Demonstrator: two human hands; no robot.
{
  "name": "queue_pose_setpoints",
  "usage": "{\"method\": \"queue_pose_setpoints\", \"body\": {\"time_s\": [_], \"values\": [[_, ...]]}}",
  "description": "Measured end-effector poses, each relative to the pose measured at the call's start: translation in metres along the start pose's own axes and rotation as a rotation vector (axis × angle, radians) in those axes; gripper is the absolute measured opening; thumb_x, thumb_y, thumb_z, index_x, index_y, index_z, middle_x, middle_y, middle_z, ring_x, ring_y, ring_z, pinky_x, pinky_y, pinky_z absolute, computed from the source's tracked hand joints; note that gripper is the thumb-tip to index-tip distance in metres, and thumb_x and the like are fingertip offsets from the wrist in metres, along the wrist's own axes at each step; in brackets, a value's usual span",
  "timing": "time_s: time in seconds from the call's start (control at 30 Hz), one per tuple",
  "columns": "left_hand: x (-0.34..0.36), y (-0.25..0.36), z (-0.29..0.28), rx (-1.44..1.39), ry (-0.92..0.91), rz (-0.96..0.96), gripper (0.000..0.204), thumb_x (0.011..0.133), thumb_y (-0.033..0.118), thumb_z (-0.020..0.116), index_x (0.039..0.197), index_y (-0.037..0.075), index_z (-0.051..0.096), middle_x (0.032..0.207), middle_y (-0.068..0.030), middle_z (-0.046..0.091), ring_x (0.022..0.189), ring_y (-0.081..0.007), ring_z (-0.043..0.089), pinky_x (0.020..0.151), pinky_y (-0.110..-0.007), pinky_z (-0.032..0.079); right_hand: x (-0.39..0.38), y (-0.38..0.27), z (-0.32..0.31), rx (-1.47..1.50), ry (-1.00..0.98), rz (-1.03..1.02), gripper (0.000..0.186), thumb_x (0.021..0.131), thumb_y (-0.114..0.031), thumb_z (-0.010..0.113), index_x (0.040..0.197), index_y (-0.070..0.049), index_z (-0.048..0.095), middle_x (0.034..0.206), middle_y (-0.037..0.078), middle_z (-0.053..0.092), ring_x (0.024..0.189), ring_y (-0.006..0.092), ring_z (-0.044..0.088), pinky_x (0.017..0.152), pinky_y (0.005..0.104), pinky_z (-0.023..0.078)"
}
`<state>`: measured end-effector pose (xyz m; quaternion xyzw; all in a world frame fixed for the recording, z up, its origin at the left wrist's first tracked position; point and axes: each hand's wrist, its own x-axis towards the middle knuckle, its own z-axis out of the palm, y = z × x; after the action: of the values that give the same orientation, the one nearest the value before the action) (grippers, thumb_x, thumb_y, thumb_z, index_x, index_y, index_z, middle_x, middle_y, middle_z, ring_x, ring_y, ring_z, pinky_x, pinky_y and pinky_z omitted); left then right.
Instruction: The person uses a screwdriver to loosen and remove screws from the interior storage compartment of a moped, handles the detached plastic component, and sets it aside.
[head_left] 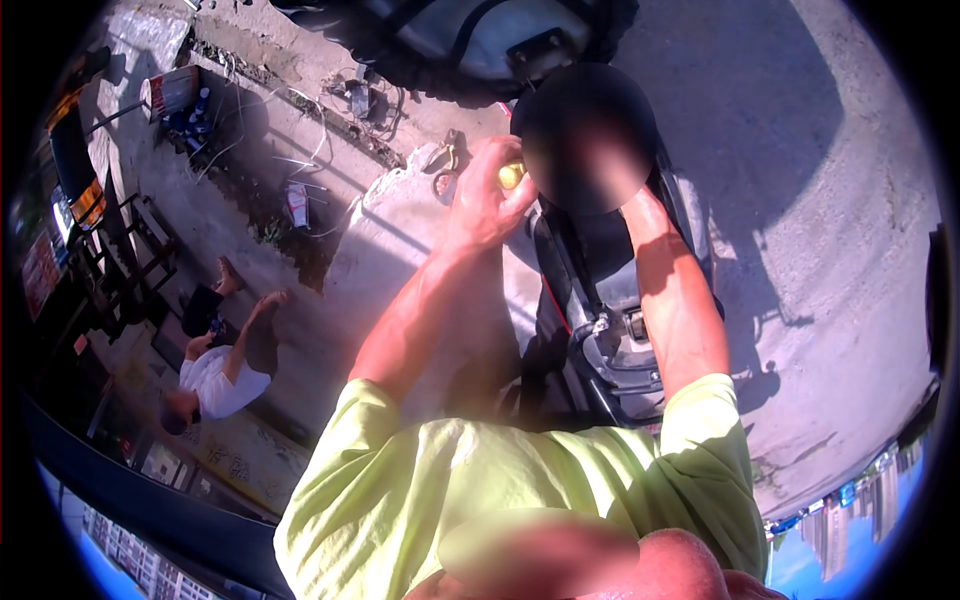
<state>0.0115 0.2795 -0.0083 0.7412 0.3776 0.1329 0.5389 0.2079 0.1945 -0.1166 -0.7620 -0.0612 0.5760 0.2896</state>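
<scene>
My left hand [488, 190] curls its fingers around a small yellow rounded object [511, 176], whose kind I cannot make out. It is beside the black body of what looks like a scooter or motorbike [558, 255]. Over that body reaches my right hand [612, 165], its fingers lost in a dark blurred disc, so what they touch cannot be seen. Below the right forearm, an open part of the black body shows grey and metal fittings [637, 322].
A large dark-rimmed, pale part [430, 30] stands at the far side. At left, a person in a white shirt [222, 382] sits near metal framework [120, 265]. A bucket [171, 92] and scattered litter [298, 205] lie at far left. Concrete [800, 250] spreads at right.
</scene>
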Motion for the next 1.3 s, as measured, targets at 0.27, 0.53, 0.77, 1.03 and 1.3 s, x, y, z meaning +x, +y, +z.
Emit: {"method": "queue_pose_setpoints", "body": {"time_s": [0.27, 0.53, 0.77, 1.03, 1.3], "values": [[0.001, -0.005, 0.001, 0.004, 0.000, -0.004, 0.031, 0.097, 0.015, 0.074, 0.122, -0.001, 0.067, 0.127, -0.0197, 0.071, 0.119, -0.0331, 0.070, 0.104, -0.042, 0.055, 0.023, 0.024, 0.005, 0.063, 0.015, -0.107, 0.038, 0.108, -0.037, 0.064, 0.126, -0.004, 0.068, 0.103, 0.011, 0.078, 0.082, 0.0206, 0.073, 0.075, 0.0345, 0.058], [0.002, 0.001, -0.001, 0.088, -0.009, 0.014, 0.033, 0.096, 0.016, 0.075, 0.124, -0.001, 0.067, 0.126, -0.0192, 0.071, 0.118, -0.0338, 0.070, 0.102, -0.041, 0.055, 0.022, 0.024, 0.006, 0.036, 0.030, -0.142, 0.035, 0.108, -0.036, 0.064, 0.122, -0.004, 0.069, 0.101, 0.011, 0.078, 0.082, 0.0210, 0.074, 0.074, 0.0352, 0.058], [0.007, 0.007, 0.002, 0.163, -0.046, 0.075, 0.033, 0.096, 0.016, 0.076, 0.123, 0.000, 0.067, 0.125, -0.0189, 0.070, 0.116, -0.0370, 0.069, 0.101, -0.043, 0.056, 0.002, 0.001, 0.002, 0.002, 0.011, -0.020, 0.029, 0.111, -0.022, 0.055, 0.126, -0.004, 0.071, 0.117, 0.017, 0.071, 0.107, 0.0297, 0.071, 0.094, 0.0419, 0.058], [0.005, 0.014, 0.000, 0.088, -0.038, 0.046, 0.033, 0.095, 0.016, 0.076, 0.122, -0.001, 0.067, 0.125, -0.0194, 0.070, 0.117, -0.0367, 0.069, 0.101, -0.043, 0.055, 0.021, 0.016, 0.004, 0.236, -0.007, 0.052, 0.045, 0.106, -0.043, 0.069, 0.124, -0.001, 0.067, 0.099, 0.013, 0.080, 0.072, 0.0194, 0.075, 0.063, 0.0314, 0.058], [0.003, 0.002, 0.004, 0.111, 0.011, 0.119, 0.033, 0.092, 0.017, 0.081, 0.117, 0.001, 0.067, 0.118, -0.0193, 0.069, 0.108, -0.0388, 0.070, 0.094, -0.044, 0.057, 0.026, 0.023, 0.004, 0.255, 0.015, 0.034, 0.047, 0.103, -0.045, 0.073, 0.119, -0.001, 0.067, 0.095, 0.012, 0.081, 0.067, 0.0171, 0.074, 0.057, 0.0289, 0.056]]}}
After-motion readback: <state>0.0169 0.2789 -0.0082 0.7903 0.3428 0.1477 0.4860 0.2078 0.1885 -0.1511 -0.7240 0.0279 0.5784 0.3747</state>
